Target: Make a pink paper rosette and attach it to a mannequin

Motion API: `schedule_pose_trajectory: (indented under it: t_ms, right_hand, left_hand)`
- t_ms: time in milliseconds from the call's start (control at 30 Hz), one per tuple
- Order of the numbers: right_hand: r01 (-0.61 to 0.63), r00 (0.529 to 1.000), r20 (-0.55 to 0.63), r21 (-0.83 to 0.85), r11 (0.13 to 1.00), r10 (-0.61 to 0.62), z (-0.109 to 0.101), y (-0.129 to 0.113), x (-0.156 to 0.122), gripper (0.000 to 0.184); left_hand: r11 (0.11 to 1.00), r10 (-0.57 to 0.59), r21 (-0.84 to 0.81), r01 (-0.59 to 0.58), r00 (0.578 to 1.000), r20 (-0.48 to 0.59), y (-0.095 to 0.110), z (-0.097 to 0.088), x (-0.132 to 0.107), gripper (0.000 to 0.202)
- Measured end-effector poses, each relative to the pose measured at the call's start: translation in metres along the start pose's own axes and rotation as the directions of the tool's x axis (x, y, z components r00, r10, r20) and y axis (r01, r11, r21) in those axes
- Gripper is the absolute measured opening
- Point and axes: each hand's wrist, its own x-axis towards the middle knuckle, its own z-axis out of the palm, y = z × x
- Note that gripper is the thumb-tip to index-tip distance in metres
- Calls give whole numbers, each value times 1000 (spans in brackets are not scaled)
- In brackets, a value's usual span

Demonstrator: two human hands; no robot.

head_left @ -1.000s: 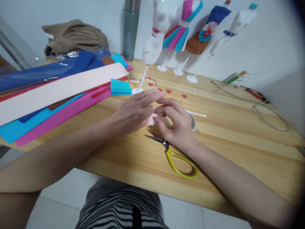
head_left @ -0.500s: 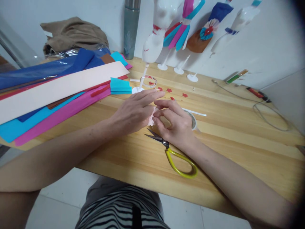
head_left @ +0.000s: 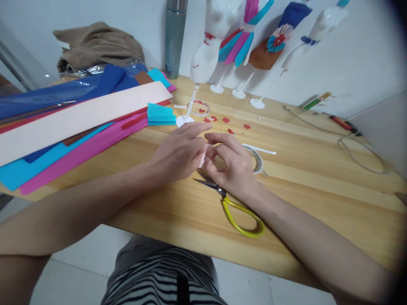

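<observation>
A small pale pink piece of gathered crepe paper [head_left: 203,156] is pinched between my two hands above the wooden table [head_left: 152,212]. My left hand [head_left: 179,150] grips it from the left, back of the hand up, its upper fingers stretched forward. From the right, my right hand [head_left: 233,163] holds it with thumb and fingers bent. The scissors [head_left: 243,216], yellow-handled with dark blades slightly apart, lie just below my right hand. Beside that hand, a roll of tape [head_left: 259,161] is partly hidden behind the knuckles.
Coloured paper strips [head_left: 85,114] are stacked at the left. Small red flower cutouts [head_left: 225,120] and a clear ring [head_left: 208,109] lie beyond my hands. White mannequins [head_left: 206,59] and a bottle [head_left: 174,42] stand at the back. A cable [head_left: 343,146] runs across the right.
The pink piece has turned and looks narrower, pinched in at its middle. My left hand has shifted slightly left; my right fingers have closed nearer to the piece.
</observation>
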Motion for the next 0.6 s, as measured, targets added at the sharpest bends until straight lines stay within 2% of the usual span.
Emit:
schedule_pose_trajectory:
  t_ms: [67, 133, 167, 233, 300, 367, 433, 500, 600]
  right_hand:
    - [-28, 1000, -13, 10, 1000, 28, -1, 0, 0, 13]
    - [-41, 999, -33, 16, 999, 41, -2, 0, 1, 12]
    - [-44, 998, -44, 18, 999, 45, -2, 0, 2, 11]
    - [-52, 997, -55, 20, 998, 53, -2, 0, 2, 12]
    - [-63, 997, -53, 24, 998, 64, -3, 1, 2, 12]
    - [-68, 996, -48, 25, 997, 69, -3, 1, 1, 12]
    - [-61, 997, -47, 20, 998, 62, -3, 2, 1, 12]
    - [-51, 997, -50, 7, 999, 51, -3, 3, 0, 11]
    - [-30, 998, -60, -5, 1000, 30, -2, 4, 1, 11]
  left_hand:
    - [985, -88, -151, 86, 996, -6, -1, -6, 2, 8]
    - [919, -240, -322, 227, 971, 1, -1, -12, 5, 10]
    - [859, -333, -407, 310, 943, 17, -1, -15, 7, 10]
    - [695, -507, -549, 464, 858, 85, 0, -19, 12, 11]
    - [501, -603, -642, 581, 766, 222, 1, -21, 15, 18]
    - [312, -588, -684, 660, 700, 406, 1, -20, 18, 25]
    - [171, -494, -685, 708, 663, 562, 1, -18, 18, 25]
    - [104, -427, -673, 732, 644, 635, 1, -15, 18, 24]
    - [72, -417, -646, 760, 612, 673, -2, -14, 17, 22]
